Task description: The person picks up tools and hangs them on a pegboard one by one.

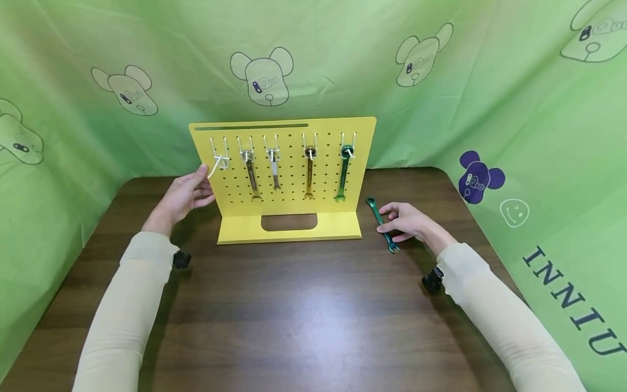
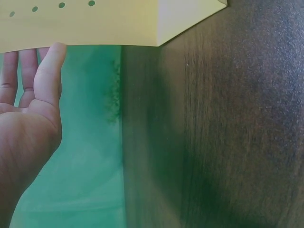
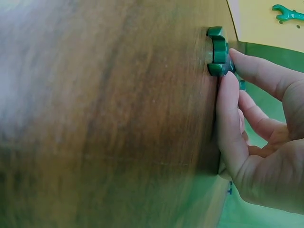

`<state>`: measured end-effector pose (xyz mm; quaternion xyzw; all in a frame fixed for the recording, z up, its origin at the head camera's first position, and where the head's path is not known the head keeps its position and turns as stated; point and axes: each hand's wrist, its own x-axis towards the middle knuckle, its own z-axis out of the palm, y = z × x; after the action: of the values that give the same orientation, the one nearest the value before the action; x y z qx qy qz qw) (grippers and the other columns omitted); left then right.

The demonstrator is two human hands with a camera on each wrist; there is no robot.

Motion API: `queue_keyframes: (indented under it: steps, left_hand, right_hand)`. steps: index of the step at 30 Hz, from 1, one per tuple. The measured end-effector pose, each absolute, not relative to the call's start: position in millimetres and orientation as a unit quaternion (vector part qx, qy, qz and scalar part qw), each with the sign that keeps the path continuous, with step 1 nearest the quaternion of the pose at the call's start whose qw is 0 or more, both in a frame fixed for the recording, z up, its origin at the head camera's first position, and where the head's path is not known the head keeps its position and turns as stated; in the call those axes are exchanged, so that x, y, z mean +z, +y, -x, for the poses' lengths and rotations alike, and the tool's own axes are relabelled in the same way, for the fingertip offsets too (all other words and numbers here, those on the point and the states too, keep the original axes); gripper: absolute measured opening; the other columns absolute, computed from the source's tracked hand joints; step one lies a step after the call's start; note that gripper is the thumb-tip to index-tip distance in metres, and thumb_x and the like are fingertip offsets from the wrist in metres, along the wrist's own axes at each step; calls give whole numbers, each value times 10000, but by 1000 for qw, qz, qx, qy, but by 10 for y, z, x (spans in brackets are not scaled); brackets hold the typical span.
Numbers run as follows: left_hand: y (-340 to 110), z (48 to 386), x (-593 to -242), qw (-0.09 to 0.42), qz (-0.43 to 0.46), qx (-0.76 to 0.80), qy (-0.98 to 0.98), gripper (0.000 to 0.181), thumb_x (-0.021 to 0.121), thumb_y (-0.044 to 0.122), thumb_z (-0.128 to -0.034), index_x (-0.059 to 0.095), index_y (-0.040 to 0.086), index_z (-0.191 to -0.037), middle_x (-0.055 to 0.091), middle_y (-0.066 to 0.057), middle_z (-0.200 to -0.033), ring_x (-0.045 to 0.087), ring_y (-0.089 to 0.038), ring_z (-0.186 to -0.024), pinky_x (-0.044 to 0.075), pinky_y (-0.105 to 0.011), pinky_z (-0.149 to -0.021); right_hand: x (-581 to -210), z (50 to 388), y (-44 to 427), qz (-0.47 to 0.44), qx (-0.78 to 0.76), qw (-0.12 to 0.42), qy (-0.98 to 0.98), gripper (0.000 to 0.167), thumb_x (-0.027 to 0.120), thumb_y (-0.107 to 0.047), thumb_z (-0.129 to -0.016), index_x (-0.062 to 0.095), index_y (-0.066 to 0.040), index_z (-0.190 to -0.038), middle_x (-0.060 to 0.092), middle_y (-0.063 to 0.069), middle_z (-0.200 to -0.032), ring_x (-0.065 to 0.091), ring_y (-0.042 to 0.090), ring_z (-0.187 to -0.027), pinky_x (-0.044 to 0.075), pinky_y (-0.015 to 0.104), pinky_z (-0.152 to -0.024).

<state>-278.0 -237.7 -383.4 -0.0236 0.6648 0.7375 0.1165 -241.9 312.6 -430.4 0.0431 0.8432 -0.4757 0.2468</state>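
My left hand (image 1: 182,197) grips the left edge of a yellow pegboard stand (image 1: 289,207), its thumb near the front and some fingers behind the edge. In the left wrist view, the lowest finger (image 2: 49,78) touches that edge. My right hand (image 1: 409,220) pinches a shiny green combination wrench (image 1: 383,224) that lies on the table right of the board. The wrench's open end (image 3: 218,52) faces the right wrist camera; the fingers hide part of its shaft. On the board's hooks hang a green wrench (image 1: 343,177), a bronze-coloured wrench (image 1: 309,174) and two silvery wrenches (image 1: 252,177).
A white hook (image 1: 221,162) at the board's far left carries no wrench. The brown wooden table (image 1: 294,305) reaches toward me. Green printed cloth (image 1: 343,65) closes off the back and both sides. A dark wrist camera (image 1: 432,280) sits under my right sleeve.
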Motion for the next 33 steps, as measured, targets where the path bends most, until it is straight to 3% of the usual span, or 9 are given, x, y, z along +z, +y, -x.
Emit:
queue_keyframes:
  steps: [12,20,33]
  left_hand:
    - [-2368,2778,-3833,116,22,737,665,388,671,509,-923,734,132,-991,623,-68,-997,660,-182,-932,595,-334,-931]
    - [-2401,2729,-3801,131,13,744,655,373,654,472,-952,723,116,-1040,616,-74,-1023,654,-190,-957,591,-330,-935]
    - [-2393,2735,-3799,128,18,741,659,359,656,482,-945,746,138,-993,637,-55,-984,672,-170,-927,607,-299,-895]
  right_hand:
    - [-4302,2436,3145,-56,-482,243,840,638,792,-44,-873,444,6,-1405,349,167,-1250,569,226,-948,653,402,-748]
    - [-4328,2397,3118,-71,-494,232,835,629,786,-17,-859,445,17,-1385,387,131,-1187,560,203,-927,652,397,-726]
    - [-4308,2375,3091,-72,-486,222,842,591,765,-24,-839,445,34,-1333,397,102,-1138,519,196,-931,637,360,-675]
